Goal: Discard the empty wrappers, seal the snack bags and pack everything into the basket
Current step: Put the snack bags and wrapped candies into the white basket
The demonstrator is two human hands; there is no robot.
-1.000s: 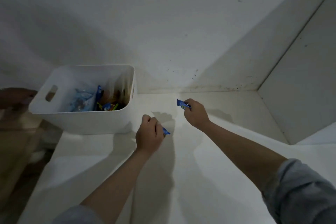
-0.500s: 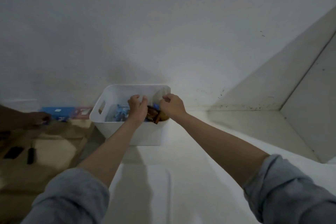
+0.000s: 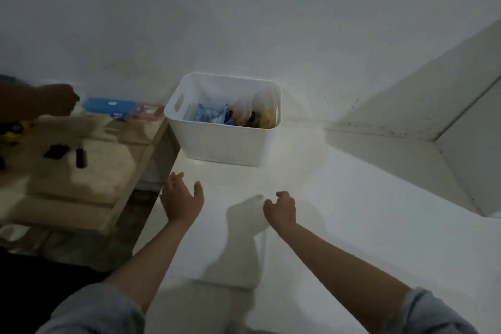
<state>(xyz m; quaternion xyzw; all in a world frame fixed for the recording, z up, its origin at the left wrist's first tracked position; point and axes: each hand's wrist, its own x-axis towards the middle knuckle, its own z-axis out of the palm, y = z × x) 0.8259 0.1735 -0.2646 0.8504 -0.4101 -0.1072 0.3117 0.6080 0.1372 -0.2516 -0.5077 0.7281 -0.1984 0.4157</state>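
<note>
The white basket (image 3: 222,141) stands on the white counter against the back wall. Inside it lie snack bags (image 3: 210,116), pale blue on the left and dark and orange ones on the right. My left hand (image 3: 181,198) hovers over the counter in front of the basket, fingers spread and holding nothing. My right hand (image 3: 280,209) is to its right, fingers loosely curled, also holding nothing. Both hands are well short of the basket.
A lower wooden table (image 3: 81,160) sits to the left with small dark objects, a blue box (image 3: 108,106) and a pink box (image 3: 147,111) at its back. Another person's hand (image 3: 58,102) reaches over it. Walls close the counter at the back and right.
Both hands held small blue wrappers, went into the basket and dropped them there. They have now drawn back toward me with nothing in them. The view has shifted to show the left table.
</note>
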